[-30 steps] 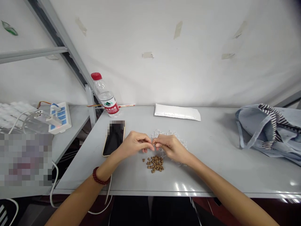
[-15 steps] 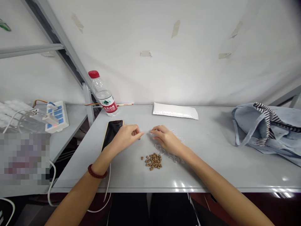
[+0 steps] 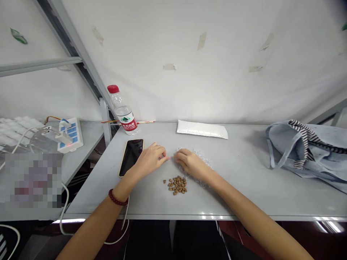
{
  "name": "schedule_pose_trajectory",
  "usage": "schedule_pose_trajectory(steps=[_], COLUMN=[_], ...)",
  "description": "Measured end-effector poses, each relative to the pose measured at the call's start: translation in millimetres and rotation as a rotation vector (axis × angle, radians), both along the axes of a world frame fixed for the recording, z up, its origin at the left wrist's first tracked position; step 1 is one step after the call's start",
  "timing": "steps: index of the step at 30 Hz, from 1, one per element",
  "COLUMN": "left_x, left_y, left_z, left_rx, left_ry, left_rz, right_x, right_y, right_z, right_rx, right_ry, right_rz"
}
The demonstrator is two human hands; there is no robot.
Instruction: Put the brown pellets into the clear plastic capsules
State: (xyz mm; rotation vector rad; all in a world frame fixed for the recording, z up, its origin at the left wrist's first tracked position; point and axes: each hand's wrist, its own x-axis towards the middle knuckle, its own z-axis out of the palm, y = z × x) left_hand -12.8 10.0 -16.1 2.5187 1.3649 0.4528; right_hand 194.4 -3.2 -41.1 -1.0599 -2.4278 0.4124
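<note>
Over the grey table (image 3: 244, 180), my left hand (image 3: 152, 159) is closed beside the phone, its fingertips curled round something I cannot make out. To its right, my right hand (image 3: 189, 163) has its fingers bent together over the left edge of several small clear plastic pieces (image 3: 202, 159); what it grips, if anything, is hidden. A small pile of brown pellets (image 3: 179, 185) lies nearer the front edge, below both hands, with one pellet (image 3: 164, 181) apart on the left.
A phone (image 3: 131, 155) with a white cable lies at left, a water bottle (image 3: 127, 117) behind it. A white packet (image 3: 202, 129) rests near the wall. A blue cloth bag (image 3: 320, 148) is at right, a power strip (image 3: 71, 135) at far left.
The view has shifted slightly. My left hand has moved a little right, its fingers more curled. My right hand has settled lower at the clear pieces, its fingers closer together.
</note>
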Motion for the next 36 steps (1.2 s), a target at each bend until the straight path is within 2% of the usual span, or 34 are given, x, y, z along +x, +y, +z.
schedule_pose_trajectory(steps=[4, 8, 10, 13, 15, 17, 20, 24, 26, 31, 33, 36], left_x=[7, 7, 1, -6, -8, -5, -1, 1, 1, 7, 9, 12], left_y=[-5, -8, -9, -12, -14, -17, -20, -22, -21, -18, -17, -18], left_z=[1.0, 6.0, 11.8, 19.3, 19.9, 17.2, 12.7, 16.6, 21.2, 24.5, 22.2, 18.4], left_rx=[-0.119, -0.227, -0.402, -0.789, -0.905, -0.888, -0.77, -0.654, -0.634, -0.517, -0.487, -0.521], left_ry=[-0.21, -0.268, -0.274, -0.183, -0.114, -0.083, -0.058, -0.108, -0.23, -0.779, -0.87, -0.907], left_rz=[-0.069, -0.047, -0.046, -0.118, -0.154, -0.163, -0.156, -0.147, -0.076, 0.186, 0.208, 0.167], right_x=[1, 1, 2, 3, 2, 1, -1, -2, -3, -4, -5, -6], right_y=[-4, -7, -7, -7, -7, -8, -8, -9, -9, -13, -15, -16], right_z=[10.8, 18.6, 20.3, 20.9, 21.2, 22.2, 25.5, 29.3, 29.3, 27.8, 27.9, 28.6], right_rx=[-0.182, -0.245, -0.278, -0.373, -0.436, -0.49, -0.586, -0.73, -0.789, -0.894, -0.914, -0.922], right_ry=[0.223, 0.311, 0.337, 0.444, 0.54, 0.629, 0.726, 0.809, 0.843, 0.898, 0.904, 0.907], right_rz=[-0.066, -0.093, -0.117, -0.156, -0.186, -0.201, -0.22, -0.194, -0.14, -0.059, -0.04, -0.031])
